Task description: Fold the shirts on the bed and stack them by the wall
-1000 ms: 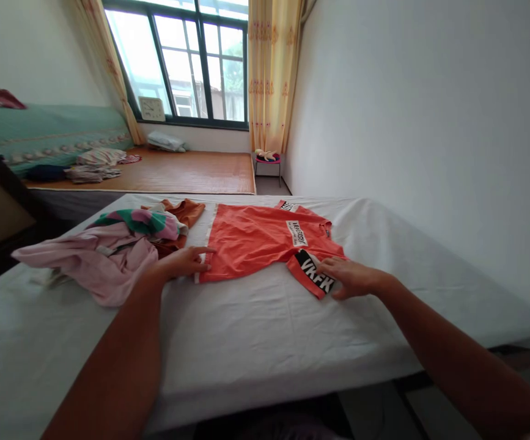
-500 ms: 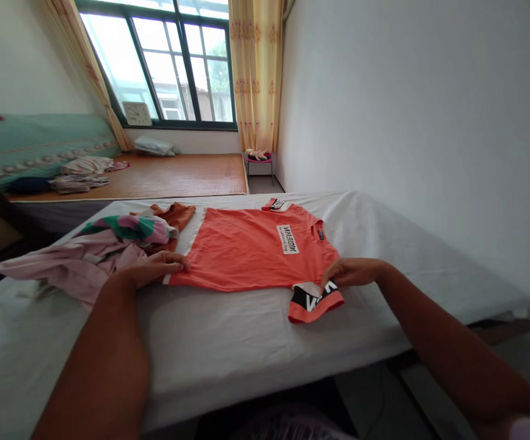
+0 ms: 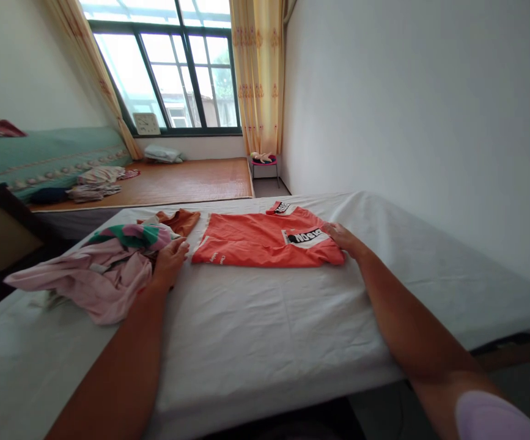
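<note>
An orange T-shirt (image 3: 250, 235) lies on the white-covered table, its near side folded over onto the body. The folded sleeve (image 3: 310, 237), with a black and white lettered band, rests on top of the shirt near the collar end. My right hand (image 3: 345, 239) is at that end, its fingertips closed on the sleeve and shoulder cloth. Just left of the pale hem, my left hand (image 3: 172, 260) is apart from the shirt with loosely bent fingers. Beside it is a heap of clothes, with a pink garment (image 3: 122, 269) and an orange-brown garment (image 3: 180, 221).
The table's white sheet (image 3: 255, 342) extends to a near edge in front of me. A white wall (image 3: 406, 122) runs along the right. Beyond stands a bed with a brown mat (image 3: 195, 177) and folded clothes (image 3: 95, 189). A small stool (image 3: 265, 161) is near the curtain.
The shirt's near side and sleeve have been folded away from me onto the body. My right hand moved farther back with the sleeve; my left hand has come off the hem.
</note>
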### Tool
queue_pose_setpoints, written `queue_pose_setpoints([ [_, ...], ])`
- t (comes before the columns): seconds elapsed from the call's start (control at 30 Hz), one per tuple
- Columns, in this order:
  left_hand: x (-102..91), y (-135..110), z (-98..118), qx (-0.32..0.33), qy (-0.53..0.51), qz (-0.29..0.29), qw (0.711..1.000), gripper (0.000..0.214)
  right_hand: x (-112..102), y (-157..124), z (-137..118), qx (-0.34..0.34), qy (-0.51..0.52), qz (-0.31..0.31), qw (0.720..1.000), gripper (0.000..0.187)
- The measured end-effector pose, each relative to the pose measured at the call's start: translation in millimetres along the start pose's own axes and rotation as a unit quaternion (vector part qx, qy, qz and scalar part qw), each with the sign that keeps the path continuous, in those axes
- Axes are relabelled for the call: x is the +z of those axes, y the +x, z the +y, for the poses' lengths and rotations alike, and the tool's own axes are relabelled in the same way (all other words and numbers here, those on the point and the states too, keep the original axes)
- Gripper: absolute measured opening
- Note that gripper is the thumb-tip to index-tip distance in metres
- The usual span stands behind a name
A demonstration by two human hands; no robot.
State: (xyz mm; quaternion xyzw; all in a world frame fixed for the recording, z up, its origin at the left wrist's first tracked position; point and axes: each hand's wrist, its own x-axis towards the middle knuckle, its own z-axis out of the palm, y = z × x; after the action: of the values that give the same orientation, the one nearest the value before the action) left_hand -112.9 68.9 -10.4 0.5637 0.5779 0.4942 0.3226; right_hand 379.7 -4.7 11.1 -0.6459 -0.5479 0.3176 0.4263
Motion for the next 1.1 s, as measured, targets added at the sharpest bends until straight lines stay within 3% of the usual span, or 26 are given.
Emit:
queue_pose_setpoints([
  [0.07,0.6,-1,-3,0.064,0.155,-0.045,0.985,0.041,-14,-10,5,0.040,-0.055,-0.046,0.997,0.069],
  [0.17,5.5,-3,-2,0.104,0.318,-0.085,0.938,0.049,-31,-24,4,0.084,-0.103,-0.128,0.983,0.093],
  [0.27,10.2,-4,2,0.116,0.384,-0.072,0.913,0.054,-34,-30,-3,0.041,-0.076,-0.212,0.973,0.098],
  [0.33,10.6,-4,3,0.117,0.395,-0.080,0.908,0.055,-27,-30,-7,-0.025,-0.026,-0.214,0.976,0.090],
  [0.43,9.8,-6,2,0.135,0.400,-0.098,0.901,0.051,-15,-27,-11,-0.115,0.030,-0.117,0.986,0.070],
  [0.53,12.0,-8,-3,0.201,0.390,-0.096,0.894,0.045,-8,-25,-8,-0.130,0.018,-0.054,0.990,0.064],
  [0.6,15.0,-10,-6,0.235,0.371,-0.091,0.894,0.045,-6,-25,-2,-0.125,-0.030,-0.078,0.989,0.071],
  [0.73,18.2,-10,-9,0.237,0.340,-0.078,0.907,0.040,-5,-24,7,-0.147,-0.107,-0.196,0.964,0.087],
  [0.9,7.6,-10,-2,0.199,0.331,-0.092,0.918,0.039,-14,-21,10,-0.117,-0.086,-0.217,0.965,0.069],
  [1.1,-18.7,-18,14,0.101,0.342,-0.213,0.910,0.058,-37,-28,5,-0.069,-0.091,-0.317,0.942,0.052],
])
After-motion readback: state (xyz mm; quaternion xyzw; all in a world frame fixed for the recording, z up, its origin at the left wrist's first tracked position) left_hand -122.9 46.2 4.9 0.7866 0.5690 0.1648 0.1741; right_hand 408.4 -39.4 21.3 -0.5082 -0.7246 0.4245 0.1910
